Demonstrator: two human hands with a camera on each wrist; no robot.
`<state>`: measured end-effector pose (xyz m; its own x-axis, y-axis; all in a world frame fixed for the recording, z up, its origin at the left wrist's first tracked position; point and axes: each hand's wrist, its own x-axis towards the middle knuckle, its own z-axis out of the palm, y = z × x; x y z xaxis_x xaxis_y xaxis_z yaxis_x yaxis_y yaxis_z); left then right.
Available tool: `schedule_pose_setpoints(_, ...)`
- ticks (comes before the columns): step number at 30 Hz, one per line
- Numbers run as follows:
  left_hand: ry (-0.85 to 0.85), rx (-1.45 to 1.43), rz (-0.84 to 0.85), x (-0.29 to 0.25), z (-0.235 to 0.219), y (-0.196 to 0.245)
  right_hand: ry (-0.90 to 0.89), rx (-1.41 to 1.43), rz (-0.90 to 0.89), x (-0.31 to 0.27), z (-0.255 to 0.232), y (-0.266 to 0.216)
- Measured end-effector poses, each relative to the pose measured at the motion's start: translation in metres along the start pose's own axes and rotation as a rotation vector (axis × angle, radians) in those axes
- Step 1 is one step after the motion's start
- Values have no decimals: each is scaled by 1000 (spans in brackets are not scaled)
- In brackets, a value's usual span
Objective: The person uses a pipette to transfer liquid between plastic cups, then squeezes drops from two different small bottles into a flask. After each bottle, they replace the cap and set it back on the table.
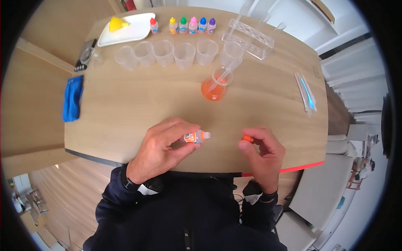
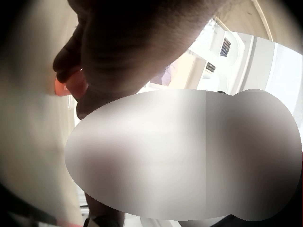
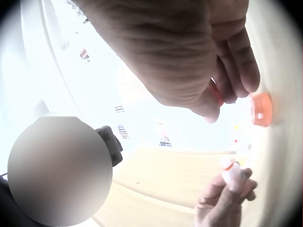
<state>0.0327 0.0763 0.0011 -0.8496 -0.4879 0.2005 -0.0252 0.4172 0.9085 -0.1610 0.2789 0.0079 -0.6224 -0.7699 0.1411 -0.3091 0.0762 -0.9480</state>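
My left hand [image 1: 155, 145] grips a small dropper bottle [image 1: 192, 137] with an orange label between thumb and fingers. The bottle lies tilted on its side, its uncapped clear nozzle facing right. Across a short gap, my right hand [image 1: 266, 154] pinches an orange bottle cap [image 1: 248, 138] between thumb and fingertips. In the right wrist view the cap [image 3: 217, 93] is partly hidden by the fingers. Beyond both hands stands a conical flask [image 1: 212, 91] of orange liquid, with a clear plastic dropper pipette [image 1: 232, 66] leaning out of its neck.
Several clear plastic cups [image 1: 184, 54] stand in a row behind the flask. Farther back are small color-capped bottles [image 1: 193, 26] and a white tray [image 1: 140, 32] holding a yellow funnel [image 1: 117, 24]. A test tube rack [image 1: 251, 39] is back right; a blue cloth [image 1: 73, 99] lies left.
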Motion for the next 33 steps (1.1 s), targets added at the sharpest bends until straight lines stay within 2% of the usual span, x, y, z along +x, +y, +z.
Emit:
schedule_pose_setpoints(5, 32, 127, 5, 31, -22, 11, 47, 126, 180, -15, 5, 33)
schedule_pose_setpoints(8, 32, 287, 120, 56, -32, 9, 108, 221, 218, -21, 10, 44)
schedule_pose_setpoints(17, 56, 468, 146, 104, -29, 25, 86, 105, 137, -19, 5, 44)
schedule_pose_setpoints(33, 16, 631, 193, 110, -28, 22, 90, 98, 82, -18, 4, 42)
